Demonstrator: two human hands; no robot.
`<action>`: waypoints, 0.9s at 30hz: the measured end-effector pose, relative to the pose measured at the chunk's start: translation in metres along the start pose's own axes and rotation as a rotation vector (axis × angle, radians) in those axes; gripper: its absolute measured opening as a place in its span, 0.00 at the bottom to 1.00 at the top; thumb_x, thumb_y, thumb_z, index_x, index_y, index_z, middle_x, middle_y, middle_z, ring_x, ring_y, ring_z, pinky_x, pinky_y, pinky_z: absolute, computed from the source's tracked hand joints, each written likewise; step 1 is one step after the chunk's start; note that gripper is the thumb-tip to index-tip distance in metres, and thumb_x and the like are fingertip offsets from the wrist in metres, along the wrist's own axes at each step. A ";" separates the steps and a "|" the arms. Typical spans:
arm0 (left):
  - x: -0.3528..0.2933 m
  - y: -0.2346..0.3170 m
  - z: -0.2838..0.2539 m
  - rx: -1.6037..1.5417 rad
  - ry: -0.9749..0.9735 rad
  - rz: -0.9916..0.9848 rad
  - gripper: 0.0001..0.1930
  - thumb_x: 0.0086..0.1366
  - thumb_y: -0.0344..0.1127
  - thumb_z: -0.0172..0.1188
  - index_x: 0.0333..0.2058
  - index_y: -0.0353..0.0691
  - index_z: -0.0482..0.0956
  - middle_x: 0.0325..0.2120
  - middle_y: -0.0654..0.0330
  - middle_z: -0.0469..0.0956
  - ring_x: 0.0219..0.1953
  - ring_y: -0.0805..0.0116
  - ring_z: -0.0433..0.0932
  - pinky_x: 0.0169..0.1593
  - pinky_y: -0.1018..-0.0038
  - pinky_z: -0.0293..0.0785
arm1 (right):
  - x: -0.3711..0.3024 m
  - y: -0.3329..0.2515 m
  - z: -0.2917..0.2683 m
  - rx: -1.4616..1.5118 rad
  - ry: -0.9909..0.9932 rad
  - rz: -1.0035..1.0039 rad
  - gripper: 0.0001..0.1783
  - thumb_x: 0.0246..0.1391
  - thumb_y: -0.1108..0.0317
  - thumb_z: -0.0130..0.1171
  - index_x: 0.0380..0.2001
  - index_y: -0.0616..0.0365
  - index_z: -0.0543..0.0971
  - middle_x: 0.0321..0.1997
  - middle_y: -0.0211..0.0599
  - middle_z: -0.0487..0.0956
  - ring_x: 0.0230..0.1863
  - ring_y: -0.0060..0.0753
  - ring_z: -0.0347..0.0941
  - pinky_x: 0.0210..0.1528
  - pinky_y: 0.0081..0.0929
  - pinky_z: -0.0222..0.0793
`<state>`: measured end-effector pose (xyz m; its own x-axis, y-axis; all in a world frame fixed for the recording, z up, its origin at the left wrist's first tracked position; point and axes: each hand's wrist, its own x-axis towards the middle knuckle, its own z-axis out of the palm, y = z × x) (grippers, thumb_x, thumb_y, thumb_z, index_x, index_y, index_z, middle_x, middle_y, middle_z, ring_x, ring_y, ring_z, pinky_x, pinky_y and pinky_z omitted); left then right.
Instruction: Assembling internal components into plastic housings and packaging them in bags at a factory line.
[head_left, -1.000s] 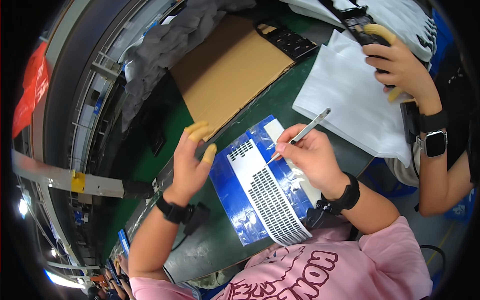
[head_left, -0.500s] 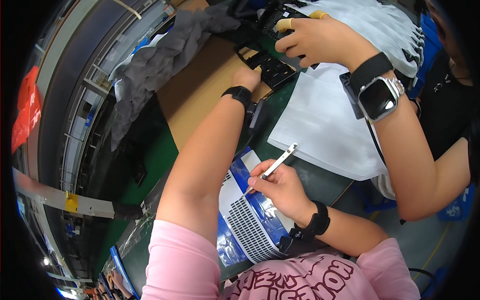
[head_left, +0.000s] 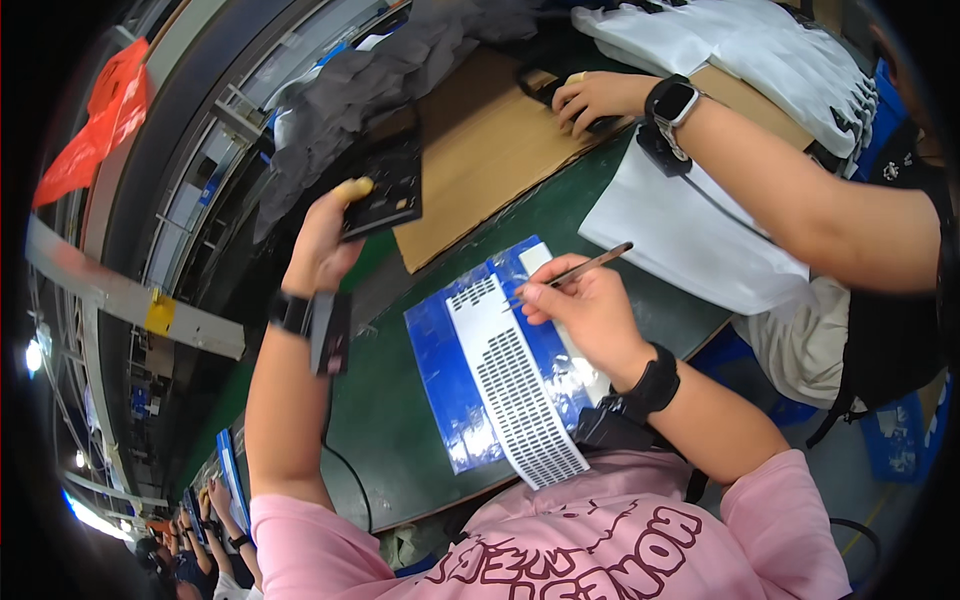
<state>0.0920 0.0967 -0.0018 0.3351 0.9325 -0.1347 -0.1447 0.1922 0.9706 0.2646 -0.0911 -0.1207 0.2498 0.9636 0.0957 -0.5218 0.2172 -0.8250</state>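
My left hand (head_left: 325, 238) grips a thin black plastic panel (head_left: 392, 193) by its near edge, lifted at the left, with a yellow cover on one finger. In my right hand (head_left: 592, 310) a pair of slim metal tweezers (head_left: 598, 262) is pinched, its tips over the upper part of a white sheet. That sheet (head_left: 478, 318) carries rows of small black stickers (head_left: 515, 385), with a bare stretch near its upper end. Under it lies a shiny blue board (head_left: 435, 350) on the green table. Whether the tweezer tips hold a sticker is too small to tell.
Brown cardboard (head_left: 470, 150) lies beyond the board. At the right, a co-worker's hand (head_left: 605, 97) touches a dark part on it. White sheets (head_left: 680, 225) lie nearby, more are piled behind. Crumpled grey sheeting (head_left: 350, 95) lines the far left.
My left hand has swung left, lifting the black panel off the cardboard. My right hand with the tweezers has shifted slightly up and right in view. The co-worker's hand has lowered onto a dark part.
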 end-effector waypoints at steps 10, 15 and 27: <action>-0.205 -0.033 -0.060 -0.322 0.119 0.167 0.20 0.48 0.28 0.48 0.43 0.31 0.68 0.35 0.52 0.74 0.30 0.62 0.77 0.35 0.69 0.75 | 0.001 -0.008 0.011 -0.211 -0.009 0.036 0.07 0.48 0.70 0.55 0.29 0.63 0.73 0.25 0.36 0.75 0.25 0.20 0.70 0.25 0.14 0.65; -0.235 -0.052 -0.081 -0.289 0.198 0.212 0.17 0.60 0.36 0.45 0.46 0.34 0.65 0.36 0.53 0.73 0.32 0.64 0.76 0.35 0.70 0.76 | 0.006 -0.014 0.038 -0.288 -0.025 0.026 0.09 0.47 0.67 0.56 0.28 0.63 0.74 0.24 0.34 0.75 0.24 0.18 0.69 0.23 0.14 0.63; -0.212 -0.061 -0.053 -0.478 0.241 0.199 0.15 0.64 0.39 0.42 0.46 0.39 0.66 0.37 0.57 0.73 0.36 0.64 0.75 0.38 0.68 0.75 | 0.043 0.011 0.030 -0.307 0.019 0.091 0.04 0.45 0.76 0.55 0.24 0.64 0.70 0.18 0.34 0.72 0.18 0.20 0.69 0.18 0.14 0.62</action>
<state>-0.0201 -0.0966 -0.0426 0.0445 0.9975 -0.0551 -0.6074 0.0708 0.7913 0.2457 -0.0423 -0.1086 0.2303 0.9731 0.0058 -0.2733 0.0704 -0.9594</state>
